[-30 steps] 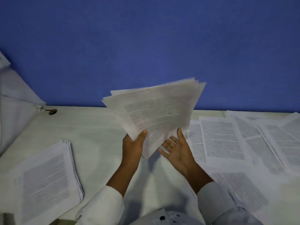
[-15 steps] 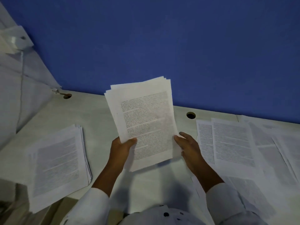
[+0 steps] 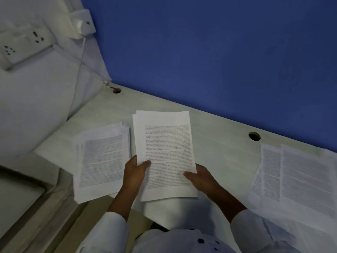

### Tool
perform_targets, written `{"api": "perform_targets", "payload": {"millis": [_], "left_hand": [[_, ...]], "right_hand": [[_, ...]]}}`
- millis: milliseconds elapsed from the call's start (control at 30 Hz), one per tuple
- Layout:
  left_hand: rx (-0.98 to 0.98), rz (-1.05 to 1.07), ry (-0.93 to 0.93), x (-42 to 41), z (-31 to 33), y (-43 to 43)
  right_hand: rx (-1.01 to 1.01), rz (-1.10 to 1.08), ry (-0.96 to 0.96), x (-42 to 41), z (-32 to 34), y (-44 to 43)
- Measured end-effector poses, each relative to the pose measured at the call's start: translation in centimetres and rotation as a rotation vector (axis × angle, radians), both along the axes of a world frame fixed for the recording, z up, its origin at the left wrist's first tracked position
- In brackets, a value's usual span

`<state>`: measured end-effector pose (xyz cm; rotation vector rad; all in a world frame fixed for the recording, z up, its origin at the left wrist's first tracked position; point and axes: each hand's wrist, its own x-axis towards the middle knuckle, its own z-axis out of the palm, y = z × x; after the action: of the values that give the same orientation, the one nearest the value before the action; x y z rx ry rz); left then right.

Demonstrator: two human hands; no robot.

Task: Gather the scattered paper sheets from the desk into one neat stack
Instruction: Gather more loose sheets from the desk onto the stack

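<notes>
I hold a bundle of printed sheets (image 3: 165, 148) above the middle of the pale desk (image 3: 217, 141). My left hand (image 3: 135, 173) grips its lower left edge, thumb on top. My right hand (image 3: 200, 178) grips the lower right edge, thumb across the text. The bundle's edges are nearly squared, with a few corners offset at the top left. Just to its left, a thick stack of sheets (image 3: 102, 161) lies on the desk, overhanging the front edge. Loose overlapping sheets (image 3: 295, 178) lie spread at the right.
A blue partition (image 3: 218, 61) runs along the back of the desk. Two round cable holes (image 3: 254, 136) (image 3: 116, 90) sit near it. A white side panel with a socket strip (image 3: 27, 44) rises at the left. White sleeves cover both forearms.
The fanned bundle has been squared up and lowered toward the desk. My view has swung left, so the left stack now lies right beside the bundle. Both hands keep their grip.
</notes>
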<state>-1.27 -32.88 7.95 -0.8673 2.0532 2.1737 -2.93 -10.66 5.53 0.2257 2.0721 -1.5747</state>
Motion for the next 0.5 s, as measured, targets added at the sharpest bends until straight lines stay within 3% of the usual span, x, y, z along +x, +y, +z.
{"api": "perform_targets", "payload": {"millis": [167,367,500], "left_hand": [[-0.008,0.123,-0.077,1.4,-0.9,-5.7],[-0.228,0.179,-0.104,1.4,-1.9,-13.1],[-0.347,0.212,-0.136,1.0,-2.3,-17.1]], "right_hand": [[0.069,0.255,0.004,-0.1,-1.8,-5.5],[0.106,0.485,0.033,-1.3,-2.0,-13.1],[0.091,0.529,0.042,-2.2,-1.8,-16.9]]}}
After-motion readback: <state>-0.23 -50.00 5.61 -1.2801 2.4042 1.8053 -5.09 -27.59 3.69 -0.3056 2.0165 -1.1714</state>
